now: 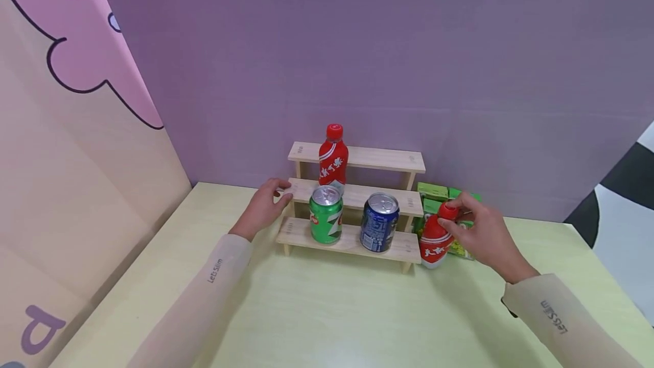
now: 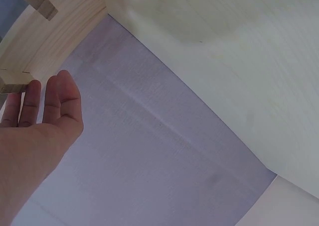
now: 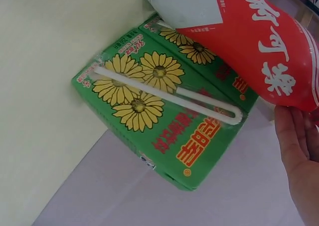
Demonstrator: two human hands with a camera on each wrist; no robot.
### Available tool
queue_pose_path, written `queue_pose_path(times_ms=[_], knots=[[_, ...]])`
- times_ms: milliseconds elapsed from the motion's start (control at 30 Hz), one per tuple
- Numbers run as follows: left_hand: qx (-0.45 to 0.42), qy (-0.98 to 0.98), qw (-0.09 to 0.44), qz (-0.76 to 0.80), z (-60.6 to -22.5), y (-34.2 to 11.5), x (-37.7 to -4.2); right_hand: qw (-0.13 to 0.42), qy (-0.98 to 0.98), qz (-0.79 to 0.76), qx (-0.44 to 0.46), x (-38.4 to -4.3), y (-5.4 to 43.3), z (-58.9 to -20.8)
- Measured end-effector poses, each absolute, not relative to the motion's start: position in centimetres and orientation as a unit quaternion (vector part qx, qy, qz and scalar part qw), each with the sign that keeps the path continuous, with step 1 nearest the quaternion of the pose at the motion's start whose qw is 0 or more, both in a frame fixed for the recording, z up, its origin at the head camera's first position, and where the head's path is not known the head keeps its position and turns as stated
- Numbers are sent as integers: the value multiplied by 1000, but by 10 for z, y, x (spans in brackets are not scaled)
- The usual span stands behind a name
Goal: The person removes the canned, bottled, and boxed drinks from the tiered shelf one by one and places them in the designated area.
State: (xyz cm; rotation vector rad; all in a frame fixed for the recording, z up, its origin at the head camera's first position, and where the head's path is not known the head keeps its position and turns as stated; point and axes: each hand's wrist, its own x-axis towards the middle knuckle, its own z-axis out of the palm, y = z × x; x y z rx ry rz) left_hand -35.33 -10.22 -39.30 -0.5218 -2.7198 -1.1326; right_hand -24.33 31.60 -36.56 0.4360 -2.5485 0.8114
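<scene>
A three-step wooden display rack (image 1: 357, 193) stands against the purple wall. My left hand (image 1: 265, 206) pinches the left end of its middle step, index finger over the top and thumb at the front; its fingertips meet the board's end (image 2: 15, 81) in the left wrist view. With thumb and fingers, my right hand (image 1: 482, 234) holds a red soda bottle (image 1: 434, 246) by its cap and neck. This bottle leans slightly beside the bottom step's right end. On the middle step is another red bottle (image 1: 333, 163). A green can (image 1: 326, 217) and a dark blue can (image 1: 379, 226) occupy the bottom step.
Green drink cartons (image 3: 149, 101) with yellow flowers and a white straw stand right of the rack, partly behind the held bottle. Behind everything rises the purple wall (image 1: 368, 61). The pale table (image 1: 327, 311) stretches in front.
</scene>
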Motion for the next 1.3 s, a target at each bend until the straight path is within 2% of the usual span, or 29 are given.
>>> queue_pose_path(times_ms=[233, 367, 600, 867, 1067, 1300], knots=[[-178, -907, 83, -374, -394, -102, -353, 201, -927, 287, 135, -243, 306, -356], [-184, -904, 88, -377, -394, -102, -353, 213, -924, 288, 133, -245, 295, -345], [-181, -906, 88, -372, -395, -102, -353, 246, -911, 295, 150, -257, 274, -329], [-181, -903, 90, -379, -393, -102, -352, 247, -896, 303, 209, -281, 226, -298], [-186, -897, 95, -389, -397, -102, -353, 204, -896, 290, 269, -307, 183, -280], [-191, -896, 109, -385, -397, -103, -354, 149, -912, 278, 261, -336, 151, -272]])
